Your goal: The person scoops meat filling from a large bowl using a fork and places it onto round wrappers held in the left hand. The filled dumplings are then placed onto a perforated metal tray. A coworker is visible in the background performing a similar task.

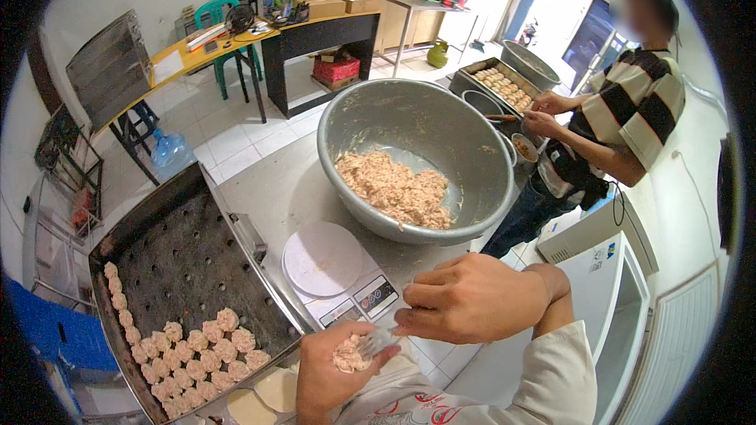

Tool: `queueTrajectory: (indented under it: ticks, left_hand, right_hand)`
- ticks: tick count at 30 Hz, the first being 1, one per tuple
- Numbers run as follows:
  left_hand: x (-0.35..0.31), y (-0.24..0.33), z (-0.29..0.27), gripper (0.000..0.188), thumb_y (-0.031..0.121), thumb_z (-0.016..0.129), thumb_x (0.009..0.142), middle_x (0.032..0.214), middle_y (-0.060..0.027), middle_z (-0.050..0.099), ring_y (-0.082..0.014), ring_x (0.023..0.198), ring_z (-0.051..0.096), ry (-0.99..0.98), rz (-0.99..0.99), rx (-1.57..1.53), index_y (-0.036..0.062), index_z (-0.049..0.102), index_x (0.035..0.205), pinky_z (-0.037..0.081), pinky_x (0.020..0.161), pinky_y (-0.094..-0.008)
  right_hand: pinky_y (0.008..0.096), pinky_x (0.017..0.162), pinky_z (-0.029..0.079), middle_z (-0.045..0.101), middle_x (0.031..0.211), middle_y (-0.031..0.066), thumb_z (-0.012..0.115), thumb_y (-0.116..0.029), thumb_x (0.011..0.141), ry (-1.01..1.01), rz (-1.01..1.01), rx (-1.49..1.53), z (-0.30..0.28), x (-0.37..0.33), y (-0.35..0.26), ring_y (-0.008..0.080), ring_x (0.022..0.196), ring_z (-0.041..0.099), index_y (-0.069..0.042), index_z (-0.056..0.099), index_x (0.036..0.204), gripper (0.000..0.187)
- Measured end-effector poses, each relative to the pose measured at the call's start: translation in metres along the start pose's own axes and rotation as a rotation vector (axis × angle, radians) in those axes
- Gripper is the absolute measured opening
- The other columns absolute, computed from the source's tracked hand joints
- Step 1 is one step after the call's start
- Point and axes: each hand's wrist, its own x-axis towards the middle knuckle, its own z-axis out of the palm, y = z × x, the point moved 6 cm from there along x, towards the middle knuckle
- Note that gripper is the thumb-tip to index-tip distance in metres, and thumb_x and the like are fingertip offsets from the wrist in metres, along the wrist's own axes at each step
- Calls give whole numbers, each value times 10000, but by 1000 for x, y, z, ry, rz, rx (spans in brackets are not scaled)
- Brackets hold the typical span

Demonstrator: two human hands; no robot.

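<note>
My left hand (324, 374) is cupped around a dumpling (349, 354) with pinkish, minced filling showing at its top. My right hand (472, 299) grips a metal fork (378, 341), whose end presses at the filling between my left thumb and fingers. Left of my hands, a dark perforated tray (185, 244) holds several rows of shaped dumplings (197, 358) at its near end. Pale round wrappers (252, 408) lie beside my left wrist. Ahead stands a big grey basin (480, 165) with a mass of minced filling (394, 189) inside.
A white kitchen scale (323, 260) sits between tray and basin on the metal table (272, 181). At right, another person (630, 110) works by a tray of dumplings (500, 86) and bowls. A white open-topped cabinet (606, 299) stands right; a water jug (171, 153) is on the floor.
</note>
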Motion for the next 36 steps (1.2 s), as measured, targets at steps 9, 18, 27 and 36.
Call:
queueTrajectory:
  ticks: [9, 18, 27, 36]
  left_hand:
    - [7, -11, -1, 369, 54, 1005, 719, 764, 1, 679, -68, 704, 595, 189, 76, -93, 41, 654, 830, 488, 629, -260]
    - [3, -8, -12, 307, -13, 963, 734, 821, -29, 711, -77, 771, 646, 223, 83, -181, 14, 679, 849, 527, 696, -273]
    - [-8, -19, -22, 405, 67, 1028, 655, 820, -18, 724, -104, 709, 640, -59, -71, -4, 20, 705, 893, 527, 676, -285]
    - [-22, -15, -26, 406, 33, 972, 733, 879, -67, 717, -130, 744, 670, 262, -60, -287, 34, 644, 973, 548, 643, -272]
  right_hand:
    - [335, 568, 517, 544, 823, 22, 774, -256, 970, 124, 26, -53, 4, 13, -2, 179, 696, 633, -56, 738, 1020, 209]
    - [330, 576, 507, 546, 827, 16, 787, -239, 960, 95, -13, 26, 7, 17, -4, 167, 700, 618, -53, 750, 1072, 220]
    - [338, 575, 495, 543, 823, 12, 785, -221, 965, 147, -54, 67, 9, 17, -2, 170, 703, 620, -55, 770, 1100, 214]
    - [352, 565, 481, 565, 815, 11, 801, -213, 966, 257, -10, 145, 0, 25, -3, 183, 699, 627, -72, 781, 1117, 208]
